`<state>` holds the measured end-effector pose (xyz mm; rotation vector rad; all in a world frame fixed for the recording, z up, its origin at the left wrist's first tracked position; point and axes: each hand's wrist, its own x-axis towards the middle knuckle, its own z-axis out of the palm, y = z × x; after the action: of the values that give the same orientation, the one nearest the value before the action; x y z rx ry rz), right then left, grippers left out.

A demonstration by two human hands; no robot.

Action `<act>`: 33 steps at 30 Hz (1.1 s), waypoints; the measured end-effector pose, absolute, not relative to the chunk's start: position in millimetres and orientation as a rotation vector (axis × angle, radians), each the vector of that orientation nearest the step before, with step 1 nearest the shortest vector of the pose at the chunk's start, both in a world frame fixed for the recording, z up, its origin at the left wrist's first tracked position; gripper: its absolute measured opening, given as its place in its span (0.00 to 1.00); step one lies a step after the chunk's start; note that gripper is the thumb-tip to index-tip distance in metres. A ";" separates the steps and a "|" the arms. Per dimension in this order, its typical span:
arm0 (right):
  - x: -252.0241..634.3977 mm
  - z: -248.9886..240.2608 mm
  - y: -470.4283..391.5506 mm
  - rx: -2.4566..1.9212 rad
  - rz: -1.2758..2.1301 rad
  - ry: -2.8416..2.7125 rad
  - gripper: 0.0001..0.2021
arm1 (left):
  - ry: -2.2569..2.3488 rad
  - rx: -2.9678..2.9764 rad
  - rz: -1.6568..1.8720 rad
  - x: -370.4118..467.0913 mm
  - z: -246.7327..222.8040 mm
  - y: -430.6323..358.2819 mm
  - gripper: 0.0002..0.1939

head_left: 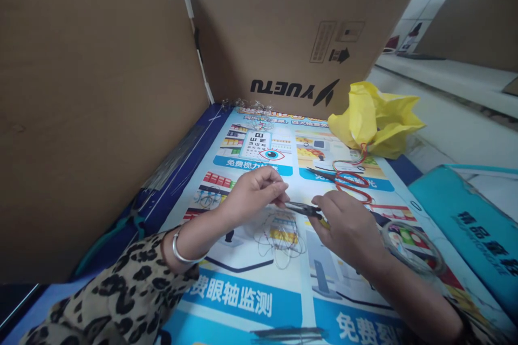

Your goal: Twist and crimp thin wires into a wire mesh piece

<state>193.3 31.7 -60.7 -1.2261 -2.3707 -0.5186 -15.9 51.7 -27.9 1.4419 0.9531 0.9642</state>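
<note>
Here, your left hand [261,187] pinches what seems fine wire [285,187], mostly hidden; your right hand [348,226] clamps pliers [300,208]; cardboard [101,91] bounds your left.

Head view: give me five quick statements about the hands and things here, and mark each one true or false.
1. The right hand holds the pliers. True.
2. The bangle is on the right wrist. False: it is on the left wrist.
3. The scissors have red handles. True.
4. The left sleeve has stripes. False: it has dark leopard spots.
5. The YUETU lettering on the cardboard appears upside down. True.
</note>
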 end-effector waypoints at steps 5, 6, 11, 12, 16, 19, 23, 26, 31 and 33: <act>194.9 -57.8 31.7 -1.179 -0.591 -2.336 0.06 | 1.009 1.603 0.938 -18.8 -28.8 52.9 0.07; 195.4 -57.2 31.9 -1.178 -0.594 -2.333 0.06 | 1.023 1.631 0.939 -19.1 -27.9 52.5 0.07; 196.5 -55.2 32.7 -1.212 -0.615 -2.354 0.05 | 1.101 1.864 0.928 -19.0 -21.1 47.8 0.07; 196.4 -55.1 32.8 -1.213 -0.626 -2.363 0.05 | 1.118 1.923 0.924 -19.1 -20.3 46.9 0.07; 196.2 -55.9 32.8 -1.217 -0.672 -2.390 0.06 | 1.145 2.058 0.892 -19.7 -20.8 45.9 0.07; 196.3 -55.9 33.1 -1.226 -0.716 -2.419 0.06 | 1.138 2.044 0.869 -19.9 -22.8 47.0 0.07; 196.7 -54.3 33.8 -1.229 -0.801 -2.462 0.07 | 1.112 1.911 0.823 -19.4 -25.4 49.0 0.07; 196.4 -52.3 33.5 -1.223 -0.833 -2.469 0.08 | 1.088 1.795 0.804 -18.7 -27.4 50.3 0.07; 195.3 -50.5 30.8 -1.212 -0.840 -2.464 0.08 | 1.051 1.644 0.802 -18.0 -29.8 51.8 0.08; 195.5 -51.2 30.3 -1.209 -0.862 -2.443 0.08 | 1.052 1.616 0.794 -18.1 -30.8 52.5 0.08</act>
<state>195.5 30.3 -51.2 -1.2090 -2.4431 -0.8622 -18.1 52.5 -30.8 1.6160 1.0518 0.7940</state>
